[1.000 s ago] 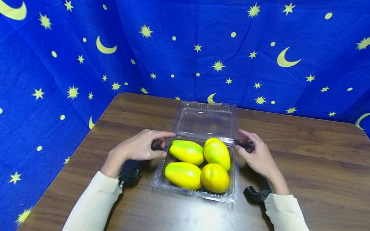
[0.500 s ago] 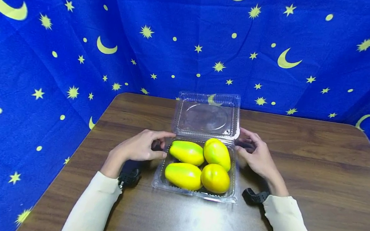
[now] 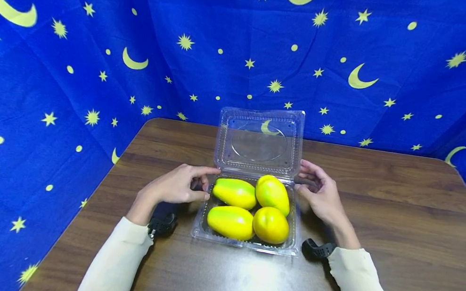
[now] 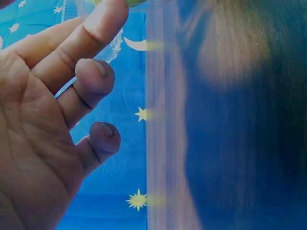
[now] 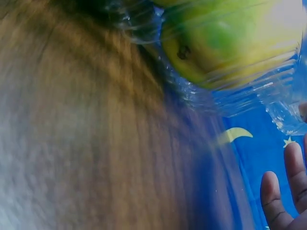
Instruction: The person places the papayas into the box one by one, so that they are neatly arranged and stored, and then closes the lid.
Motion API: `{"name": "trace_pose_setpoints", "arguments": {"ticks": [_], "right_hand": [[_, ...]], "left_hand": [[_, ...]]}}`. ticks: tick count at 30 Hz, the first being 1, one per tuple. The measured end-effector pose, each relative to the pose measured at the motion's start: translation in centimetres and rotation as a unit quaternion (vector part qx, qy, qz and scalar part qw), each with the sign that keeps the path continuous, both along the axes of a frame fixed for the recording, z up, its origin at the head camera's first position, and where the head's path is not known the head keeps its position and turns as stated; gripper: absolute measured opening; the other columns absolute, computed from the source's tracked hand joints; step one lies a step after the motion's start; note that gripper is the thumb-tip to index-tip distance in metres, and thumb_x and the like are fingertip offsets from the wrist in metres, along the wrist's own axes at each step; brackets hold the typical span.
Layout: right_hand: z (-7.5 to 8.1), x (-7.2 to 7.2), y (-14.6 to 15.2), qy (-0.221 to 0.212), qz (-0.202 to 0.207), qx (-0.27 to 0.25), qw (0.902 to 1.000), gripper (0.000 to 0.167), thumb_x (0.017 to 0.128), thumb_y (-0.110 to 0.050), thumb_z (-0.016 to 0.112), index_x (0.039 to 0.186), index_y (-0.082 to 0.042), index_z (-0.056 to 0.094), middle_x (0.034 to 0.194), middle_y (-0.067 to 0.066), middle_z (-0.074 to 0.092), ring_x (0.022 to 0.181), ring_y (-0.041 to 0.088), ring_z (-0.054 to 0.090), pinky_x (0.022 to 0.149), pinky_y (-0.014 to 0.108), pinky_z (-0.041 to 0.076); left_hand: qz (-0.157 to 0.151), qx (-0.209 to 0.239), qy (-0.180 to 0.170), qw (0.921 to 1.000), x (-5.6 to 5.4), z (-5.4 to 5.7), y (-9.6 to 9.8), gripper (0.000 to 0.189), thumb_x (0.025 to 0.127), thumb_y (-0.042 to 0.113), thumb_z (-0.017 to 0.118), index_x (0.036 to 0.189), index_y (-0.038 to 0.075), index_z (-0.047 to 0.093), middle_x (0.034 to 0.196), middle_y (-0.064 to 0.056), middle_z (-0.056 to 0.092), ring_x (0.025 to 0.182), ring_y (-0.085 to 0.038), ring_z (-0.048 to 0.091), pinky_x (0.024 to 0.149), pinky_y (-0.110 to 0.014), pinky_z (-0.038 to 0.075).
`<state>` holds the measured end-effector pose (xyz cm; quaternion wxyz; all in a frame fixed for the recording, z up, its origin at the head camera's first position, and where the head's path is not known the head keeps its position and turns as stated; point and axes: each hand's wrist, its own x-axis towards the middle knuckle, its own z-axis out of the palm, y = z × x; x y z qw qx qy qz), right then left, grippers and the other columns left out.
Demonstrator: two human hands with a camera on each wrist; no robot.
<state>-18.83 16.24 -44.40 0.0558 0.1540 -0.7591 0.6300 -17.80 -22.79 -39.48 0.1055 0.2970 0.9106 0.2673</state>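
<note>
A clear plastic clamshell box [image 3: 244, 245] sits on the table with several smooth, yellow-green, mango-like fruits [image 3: 231, 222] in its base. Its hinged lid [image 3: 259, 141] stands up at the back, tilted slightly away. My left hand [image 3: 178, 183] is at the box's left side, index fingertip by the hinge corner and thumb tip at the side rim. On the opposite side, my right hand [image 3: 326, 195] has its thumb near the right rim and its extended fingers beside the lid's lower right edge. One fruit [image 5: 216, 48] shows through the ribbed plastic wall in the right wrist view.
The brown wooden table [image 3: 400, 220] reaches back to a blue curtain [image 3: 212, 15] with yellow moons and stars. Black wrist mounts [image 3: 318, 249] sit beneath both wrists. Light glares off the table in front of the box.
The lid has swung up from lying back to nearly upright. My right hand has shifted slightly left. The left hand and the fruits have stayed in place.
</note>
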Motion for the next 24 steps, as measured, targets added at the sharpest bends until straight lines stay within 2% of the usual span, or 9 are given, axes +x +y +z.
{"name": "trace_pose_setpoints", "arguments": {"ticks": [6,13,24], "right_hand": [[0.3,0.0,-0.3,-0.004,-0.002,-0.025,0.9997,0.063,0.084,0.017,0.063,0.143,0.004,0.047,0.130,0.024,0.055,0.110,0.011,0.060,0.091,0.021,0.053],[0.5,0.0,-0.7,0.020,-0.015,-0.035,0.9991,0.066,0.080,0.022,0.063,0.142,0.003,0.047,0.126,0.012,0.057,0.111,0.011,0.058,0.089,0.019,0.053],[1.1,0.3,-1.0,0.034,-0.021,-0.036,0.9985,0.072,0.076,0.024,0.065,0.142,0.001,0.047,0.127,0.016,0.055,0.111,0.013,0.058,0.094,0.022,0.052]], "left_hand": [[0.008,0.005,-0.013,0.9999,0.0,0.1,0.1,0.066,0.087,0.027,0.075,0.148,0.019,0.051,0.088,0.015,0.068,0.072,-0.011,0.055,0.067,-0.029,0.046],[0.017,0.007,-0.018,0.9997,0.1,0.2,0.0,0.066,0.087,0.029,0.077,0.147,0.020,0.052,0.088,0.015,0.070,0.064,-0.011,0.052,0.060,-0.027,0.042],[0.049,0.020,-0.032,0.9981,0.4,0.5,0.1,0.066,0.084,0.032,0.080,0.144,0.022,0.056,0.100,0.008,0.075,0.048,-0.009,0.039,0.050,-0.027,0.033]]}}
